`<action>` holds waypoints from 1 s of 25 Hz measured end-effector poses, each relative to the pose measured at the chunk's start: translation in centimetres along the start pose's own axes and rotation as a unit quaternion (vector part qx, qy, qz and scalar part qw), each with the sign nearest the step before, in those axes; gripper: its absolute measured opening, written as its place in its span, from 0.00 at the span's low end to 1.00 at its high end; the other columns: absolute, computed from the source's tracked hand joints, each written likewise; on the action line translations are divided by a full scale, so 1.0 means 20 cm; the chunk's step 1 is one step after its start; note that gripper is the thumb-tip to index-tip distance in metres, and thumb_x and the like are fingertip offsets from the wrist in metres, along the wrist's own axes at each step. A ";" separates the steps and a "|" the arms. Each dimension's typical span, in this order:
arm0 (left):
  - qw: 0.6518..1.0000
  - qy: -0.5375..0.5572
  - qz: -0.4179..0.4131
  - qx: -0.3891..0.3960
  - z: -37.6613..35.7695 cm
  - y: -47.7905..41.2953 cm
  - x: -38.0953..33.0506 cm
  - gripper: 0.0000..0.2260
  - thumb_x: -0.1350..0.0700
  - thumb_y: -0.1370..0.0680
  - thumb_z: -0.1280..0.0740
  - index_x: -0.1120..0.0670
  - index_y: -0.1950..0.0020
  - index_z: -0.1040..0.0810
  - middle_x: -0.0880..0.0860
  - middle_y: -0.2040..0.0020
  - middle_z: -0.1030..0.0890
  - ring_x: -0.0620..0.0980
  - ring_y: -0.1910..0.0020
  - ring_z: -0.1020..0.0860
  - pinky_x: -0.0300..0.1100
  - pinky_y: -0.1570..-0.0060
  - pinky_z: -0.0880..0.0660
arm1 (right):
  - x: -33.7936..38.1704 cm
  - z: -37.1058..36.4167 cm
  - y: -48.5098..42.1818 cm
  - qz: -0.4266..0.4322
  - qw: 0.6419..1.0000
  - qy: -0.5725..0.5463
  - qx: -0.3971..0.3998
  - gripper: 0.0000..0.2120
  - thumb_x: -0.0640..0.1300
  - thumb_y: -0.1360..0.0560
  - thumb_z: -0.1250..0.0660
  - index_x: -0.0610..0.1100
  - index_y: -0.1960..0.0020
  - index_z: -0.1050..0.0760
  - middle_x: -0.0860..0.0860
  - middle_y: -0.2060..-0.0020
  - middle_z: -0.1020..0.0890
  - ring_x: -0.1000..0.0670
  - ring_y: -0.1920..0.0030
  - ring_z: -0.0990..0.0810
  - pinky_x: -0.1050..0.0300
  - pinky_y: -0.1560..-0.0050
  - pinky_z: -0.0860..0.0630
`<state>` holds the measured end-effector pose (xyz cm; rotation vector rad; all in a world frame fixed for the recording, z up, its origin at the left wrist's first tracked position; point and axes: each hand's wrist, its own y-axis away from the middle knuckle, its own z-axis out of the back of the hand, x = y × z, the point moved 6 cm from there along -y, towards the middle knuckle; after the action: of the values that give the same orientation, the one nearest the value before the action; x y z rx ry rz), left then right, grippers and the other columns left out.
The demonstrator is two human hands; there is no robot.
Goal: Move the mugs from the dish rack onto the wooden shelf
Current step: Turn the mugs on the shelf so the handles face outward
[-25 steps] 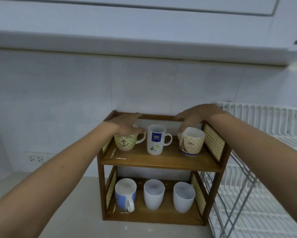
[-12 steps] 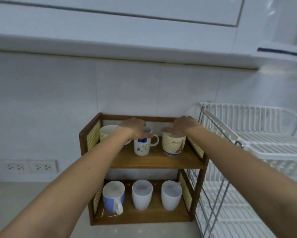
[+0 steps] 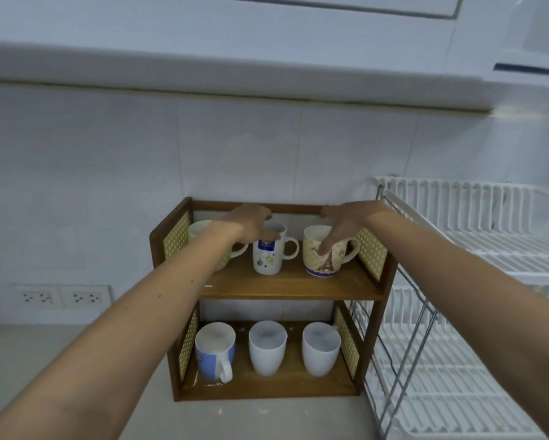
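Both hands are stretched over the top tier of the wooden shelf [image 3: 286, 289]. The left hand [image 3: 251, 225] is spread loosely over the tall white mug [image 3: 268, 254], fingers unclosed. The right hand [image 3: 343, 223] is laid open against the patterned mug [image 3: 320, 255], fingers spread. Below the fingers, three mugs are seen on the lower tier. The dish rack [image 3: 476, 281] is set right of the right fingers

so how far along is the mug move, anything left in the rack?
Six mugs stand on the two-tier wooden shelf, three per tier. The white wire dish rack shows none. In hand: left hand over the tall white printed mug, right hand on the beige patterned mug. Left: let go.
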<state>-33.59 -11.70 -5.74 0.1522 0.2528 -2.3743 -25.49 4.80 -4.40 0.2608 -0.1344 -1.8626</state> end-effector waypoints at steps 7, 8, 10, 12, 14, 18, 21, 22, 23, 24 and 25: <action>0.999 0.036 0.024 0.016 0.01 0.07 0.11 0.36 0.37 0.26 0.36 0.50 0.23 0.46 0.54 0.24 0.36 0.55 0.29 0.34 0.49 0.34 0.34 | 0.02 -0.02 0.02 -0.037 0.998 0.043 0.042 0.41 0.67 0.34 0.31 0.43 0.30 0.32 0.45 0.36 0.24 0.44 0.40 0.24 0.49 0.40 0.25; 0.998 0.010 0.049 0.029 0.04 0.09 0.18 0.38 0.36 0.27 0.36 0.50 0.23 0.46 0.54 0.24 0.37 0.55 0.28 0.35 0.49 0.34 0.35 | 0.03 -0.01 0.03 -0.043 0.997 0.051 0.051 0.43 0.69 0.34 0.32 0.44 0.28 0.35 0.45 0.33 0.26 0.43 0.38 0.25 0.48 0.38 0.26; 0.986 -0.074 0.119 0.091 0.08 0.14 0.31 0.40 0.35 0.28 0.35 0.52 0.23 0.45 0.54 0.24 0.38 0.56 0.28 0.35 0.49 0.33 0.35 | 0.08 0.02 0.04 -0.023 0.999 0.043 0.025 0.45 0.71 0.33 0.35 0.49 0.24 0.42 0.46 0.28 0.32 0.42 0.32 0.29 0.47 0.36 0.29; 0.970 -0.145 0.151 0.119 0.09 0.17 0.38 0.39 0.36 0.28 0.34 0.53 0.23 0.44 0.54 0.24 0.37 0.56 0.28 0.35 0.48 0.32 0.34 | 0.18 0.06 0.02 0.038 0.999 -0.006 -0.039 0.43 0.70 0.31 0.38 0.53 0.23 0.48 0.48 0.24 0.38 0.43 0.28 0.36 0.46 0.34 0.34; 0.973 -0.154 0.139 0.101 0.08 0.16 0.38 0.37 0.40 0.26 0.34 0.55 0.23 0.44 0.55 0.24 0.37 0.56 0.28 0.35 0.47 0.33 0.34 | 0.30 0.07 0.00 0.095 0.992 -0.056 -0.061 0.43 0.69 0.29 0.38 0.52 0.23 0.49 0.49 0.23 0.41 0.44 0.26 0.40 0.45 0.31 0.39; 0.986 -0.092 0.122 0.069 0.07 0.17 0.37 0.36 0.44 0.25 0.33 0.54 0.23 0.45 0.56 0.24 0.37 0.56 0.28 0.35 0.46 0.34 0.34 | 0.50 0.00 -0.07 0.132 0.988 -0.059 -0.049 0.39 0.64 0.27 0.37 0.43 0.25 0.42 0.46 0.27 0.32 0.43 0.32 0.31 0.49 0.37 0.31; 0.986 -0.095 0.124 0.059 0.06 0.20 0.37 0.34 0.44 0.24 0.34 0.53 0.23 0.43 0.56 0.26 0.34 0.57 0.30 0.32 0.47 0.37 0.32 | 0.53 0.00 -0.07 0.124 0.989 -0.057 -0.053 0.34 0.58 0.25 0.35 0.41 0.27 0.39 0.43 0.31 0.28 0.43 0.37 0.27 0.51 0.43 0.28; 0.989 -0.081 0.119 0.046 0.05 0.23 0.36 0.34 0.45 0.24 0.34 0.53 0.23 0.44 0.56 0.25 0.35 0.57 0.30 0.33 0.48 0.35 0.32 | 0.53 0.00 -0.05 0.119 0.990 -0.056 -0.048 0.35 0.58 0.25 0.36 0.41 0.25 0.42 0.43 0.30 0.30 0.43 0.35 0.28 0.51 0.41 0.29; 0.993 -0.066 0.102 0.008 0.04 0.26 0.34 0.33 0.46 0.24 0.34 0.53 0.24 0.44 0.57 0.25 0.36 0.57 0.29 0.34 0.49 0.33 0.33 | 0.53 0.00 -0.03 0.117 0.990 -0.051 -0.065 0.37 0.57 0.24 0.36 0.42 0.24 0.45 0.43 0.28 0.33 0.42 0.32 0.31 0.50 0.38 0.29; 0.995 -0.057 0.064 -0.059 0.03 0.32 0.31 0.31 0.47 0.23 0.34 0.53 0.24 0.42 0.57 0.26 0.35 0.58 0.29 0.34 0.50 0.32 0.33 | 0.54 0.00 0.02 0.125 0.984 -0.051 -0.119 0.37 0.57 0.24 0.35 0.43 0.23 0.47 0.44 0.27 0.35 0.42 0.31 0.32 0.49 0.36 0.30; 0.987 -0.045 0.002 -0.154 0.00 0.40 0.27 0.27 0.49 0.23 0.35 0.54 0.27 0.36 0.58 0.28 0.31 0.57 0.31 0.32 0.50 0.33 0.32 | 0.55 -0.03 0.10 0.145 0.965 -0.060 -0.212 0.34 0.55 0.24 0.36 0.44 0.24 0.44 0.45 0.28 0.33 0.44 0.31 0.32 0.49 0.37 0.29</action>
<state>-32.10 -21.01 -7.82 -0.0996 0.5692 -2.2974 -26.74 -6.27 -5.68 -0.1624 0.1375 -1.5693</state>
